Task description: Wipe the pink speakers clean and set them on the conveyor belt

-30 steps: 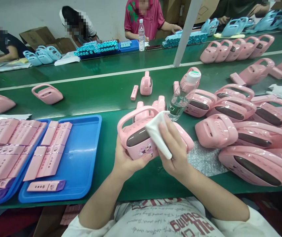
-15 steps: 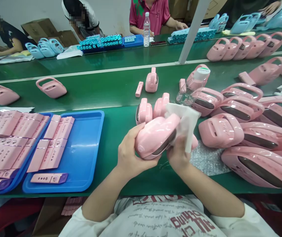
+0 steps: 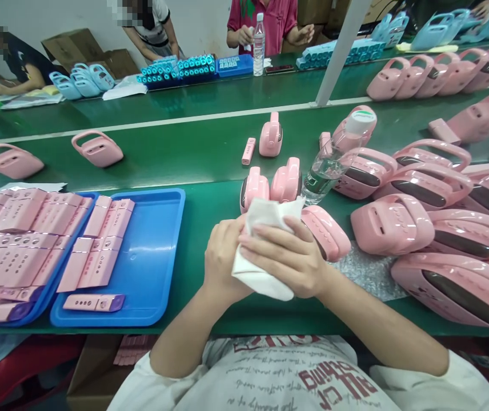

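Note:
In front of my chest, my left hand (image 3: 226, 260) is closed around a pink handled device, which is now almost wholly covered from view. My right hand (image 3: 289, 257) presses a folded white cloth (image 3: 255, 268) over it, fingers laid across the cloth. Just right of the right hand lies another glossy pink device (image 3: 328, 231) with a dark front panel. Two more pink devices (image 3: 285, 180) stand right behind the hands, beside a clear plastic bottle (image 3: 325, 174) with a white cap.
Many pink devices (image 3: 463, 285) crowd the right side, near bubble wrap (image 3: 367, 274). To the left, a blue tray (image 3: 150, 274) holds slim pink button-marked pieces, next to another full tray. A grey post (image 3: 341, 51) rises beyond. People work across the green bench (image 3: 184, 125).
My right hand has brought the cloth left and over the device, covering it. My view has shifted slightly. A person in pink across the bench has raised both hands.

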Motion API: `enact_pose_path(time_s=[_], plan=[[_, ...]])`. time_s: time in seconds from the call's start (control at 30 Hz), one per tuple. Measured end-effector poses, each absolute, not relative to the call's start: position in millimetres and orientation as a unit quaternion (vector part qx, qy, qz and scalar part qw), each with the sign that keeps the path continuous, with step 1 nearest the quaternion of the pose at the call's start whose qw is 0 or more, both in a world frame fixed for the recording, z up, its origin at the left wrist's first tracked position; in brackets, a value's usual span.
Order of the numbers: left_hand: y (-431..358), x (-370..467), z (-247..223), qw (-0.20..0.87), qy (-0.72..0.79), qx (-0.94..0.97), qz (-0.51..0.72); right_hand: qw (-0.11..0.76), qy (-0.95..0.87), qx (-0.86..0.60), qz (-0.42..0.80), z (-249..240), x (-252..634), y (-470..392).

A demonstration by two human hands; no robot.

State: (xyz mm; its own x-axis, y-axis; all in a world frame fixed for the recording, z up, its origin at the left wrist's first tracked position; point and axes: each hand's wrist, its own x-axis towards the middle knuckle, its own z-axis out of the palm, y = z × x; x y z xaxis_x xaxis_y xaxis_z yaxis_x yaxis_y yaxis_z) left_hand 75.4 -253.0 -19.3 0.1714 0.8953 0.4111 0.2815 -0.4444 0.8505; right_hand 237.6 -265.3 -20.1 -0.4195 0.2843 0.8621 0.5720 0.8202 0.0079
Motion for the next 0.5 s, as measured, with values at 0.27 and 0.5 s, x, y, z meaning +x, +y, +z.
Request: enact_pose_path(time_s=[0.27,0.5], plan=[[-260.5,76.4,3.0,0.235,0.490,0.710,0.448,0.616,-0.681,-0.388,0.081,-36.7,246.1,-261.6],[-237.9,81.0,-1.8,0.710,0.372,0.370,0.469,0.700,-0.497,-0.433,0.275,-35.1,227.5,-254.3]])
